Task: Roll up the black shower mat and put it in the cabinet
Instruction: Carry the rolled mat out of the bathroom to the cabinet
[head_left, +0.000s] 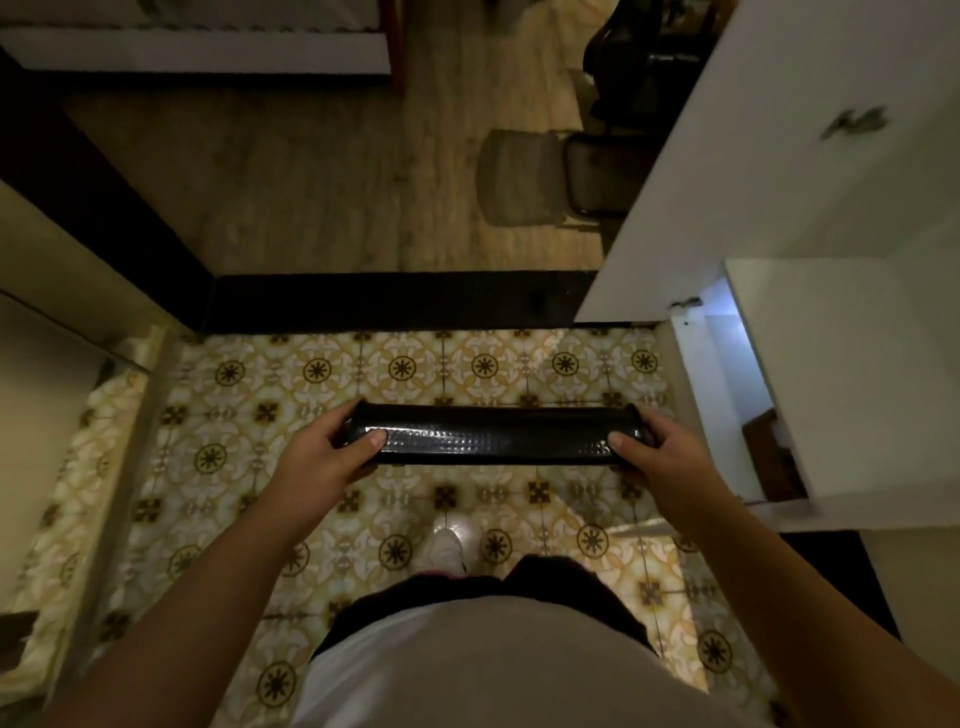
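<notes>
The black shower mat (496, 435), rolled into a tight tube, is being held level above the patterned tile floor (483, 366) at about waist height, its length running from left to right. Its left end is being grasped by the left hand (332, 449): the thumb is being pressed on the dimpled top of the roll and the fingers are being curled round the far side, so this grip is clenched on the mat. The right end is being grasped in the same way by the right hand (657, 457), thumb on top and fingers wrapped behind the end, this grip likewise clenched on the mat. Both forearms are being stretched forward from a white shirt (498, 670).

A white cabinet (831, 364) is standing to the right of the mat, near its right end but apart from it. Its door (753, 171) is being held open toward the wooden floor (291, 192), and a dim interior (737, 364) is being shown between the door and the cabinet body. What lies inside cannot be told. A black threshold strip (395, 301) is dividing the tiles from the wooden floor. One light shoe (447, 551) is being shown on the tiles below the mat.
</notes>
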